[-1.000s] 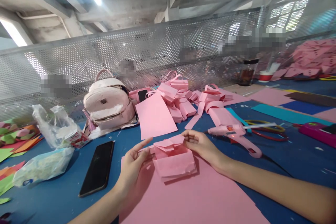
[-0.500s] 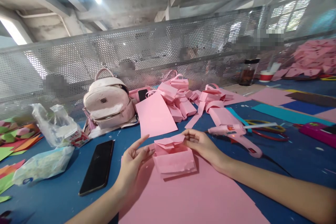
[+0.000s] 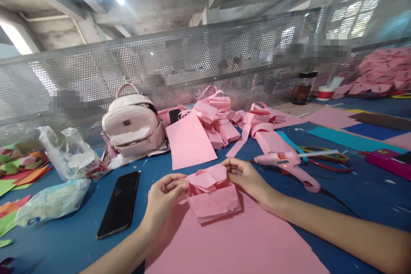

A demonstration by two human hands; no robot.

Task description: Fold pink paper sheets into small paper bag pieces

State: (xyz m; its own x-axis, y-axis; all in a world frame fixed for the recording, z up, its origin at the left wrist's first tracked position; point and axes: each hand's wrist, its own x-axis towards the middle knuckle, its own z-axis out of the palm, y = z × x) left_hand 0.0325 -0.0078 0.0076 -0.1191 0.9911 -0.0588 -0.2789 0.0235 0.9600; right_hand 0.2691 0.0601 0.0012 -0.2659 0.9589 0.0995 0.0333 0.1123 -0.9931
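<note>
Folded pink paper box (image 3: 214, 205) sits in the lower middle of the view, above a broad stack of matte pink sheets (image 3: 244, 248) whose edges are slightly uneven at the right. Its front wall is a flat, roughly rectangular panel with faint creases and a wrinkled lower right corner, while angular flaps bend inward over the shadowed hollow behind. On the left side, the left hand (image 3: 162, 199) has a narrow grip, thumb and fingers pinching the paper edge; the right hand (image 3: 245, 180) likewise pinches the upper right corner between thumb and curled fingers. Both hands are bare. Just beyond the right hand lies a smooth pink plastic glue gun (image 3: 284, 162) with a pale translucent stick and a dark cord, resting on the scuffed blue tabletop (image 3: 73, 244). Near the left forearm, a glossy black phone (image 3: 118, 205) lies flat, with a crinkled, filmy plastic bag (image 3: 54, 203) farther left. Behind, a rounded pale backpack (image 3: 133, 124) stands beside a jumbled heap of boxy pink paper pieces (image 3: 221, 126), before a perforated metal screen (image 3: 183, 55) dotted with small holes.
</note>
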